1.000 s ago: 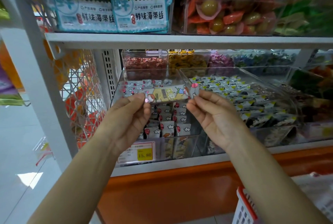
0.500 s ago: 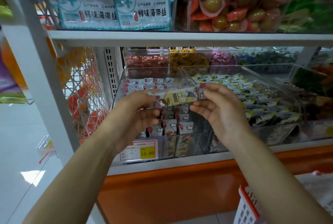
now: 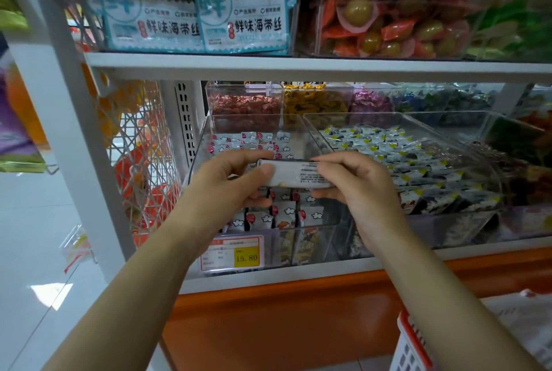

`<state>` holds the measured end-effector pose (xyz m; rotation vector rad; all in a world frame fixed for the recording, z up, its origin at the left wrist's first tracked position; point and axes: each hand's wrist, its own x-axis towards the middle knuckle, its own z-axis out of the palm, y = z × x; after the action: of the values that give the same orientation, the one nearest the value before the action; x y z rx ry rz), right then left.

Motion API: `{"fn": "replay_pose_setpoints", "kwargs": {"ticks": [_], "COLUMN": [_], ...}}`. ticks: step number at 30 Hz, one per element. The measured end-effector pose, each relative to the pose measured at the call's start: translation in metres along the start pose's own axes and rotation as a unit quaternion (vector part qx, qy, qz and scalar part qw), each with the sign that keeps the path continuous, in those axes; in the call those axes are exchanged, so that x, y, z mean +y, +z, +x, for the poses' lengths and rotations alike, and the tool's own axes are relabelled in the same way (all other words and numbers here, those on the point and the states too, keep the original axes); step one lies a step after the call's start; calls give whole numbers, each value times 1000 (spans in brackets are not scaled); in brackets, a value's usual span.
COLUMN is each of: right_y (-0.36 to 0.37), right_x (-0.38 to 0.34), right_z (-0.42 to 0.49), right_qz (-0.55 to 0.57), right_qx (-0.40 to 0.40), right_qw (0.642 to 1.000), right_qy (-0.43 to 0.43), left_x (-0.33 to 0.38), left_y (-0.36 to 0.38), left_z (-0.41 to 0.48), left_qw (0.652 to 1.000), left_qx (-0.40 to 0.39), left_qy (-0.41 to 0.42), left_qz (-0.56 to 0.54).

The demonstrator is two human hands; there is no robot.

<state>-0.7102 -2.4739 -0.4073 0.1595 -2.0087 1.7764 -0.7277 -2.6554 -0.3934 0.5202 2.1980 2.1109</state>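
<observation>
Holding a packet level between both hands, the person stands before a shop shelf. The left hand grips the packet's left end, thumb pressed on the near face and fingers curled under it. The right hand pinches the right end, forefinger along the top edge and the other fingers folded below. The two hands are apart, joined only by the packet.

The packet shows its pale side with fine print to the camera; the print is too small to read. It hangs clear of the stock, above the front part of the left bin, a clear one holding white sachets with cloud marks. A price tag reading 15.80 is fixed to the front of this bin.

Just beside it on the right stands a second clear bin, filled with dark sachets marked in yellow. Smaller tubs of wrapped sweets stand behind both. On the shelf above are blue seaweed packs and a box of orange and green pouches. A white wire rack hangs at the left of the unit. A red-rimmed basket shows at lower right, below the right forearm.
</observation>
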Motion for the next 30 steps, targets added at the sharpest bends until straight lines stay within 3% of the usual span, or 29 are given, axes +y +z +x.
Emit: {"fn": "replay_pose_setpoints", "kwargs": {"ticks": [7, 19, 25, 30], "right_y": [4, 6, 6, 7], "right_x": [0, -4, -3, -3], "right_z": [0, -1, -2, 0], "right_qz": [-40, -75, -35, -27], "right_qx": [51, -8, -38, -4], "right_qw": [997, 993, 997, 998], "right_qy": [-48, -92, -55, -57], "left_x": [4, 5, 10, 9], "left_y": [3, -8, -13, -9], "left_z": [-2, 2, 1, 0], "left_qw": [999, 995, 998, 996], "left_qx": [-22, 29, -37, -49], "left_qy": [11, 9, -48, -74], "left_qz": [42, 95, 32, 12]}}
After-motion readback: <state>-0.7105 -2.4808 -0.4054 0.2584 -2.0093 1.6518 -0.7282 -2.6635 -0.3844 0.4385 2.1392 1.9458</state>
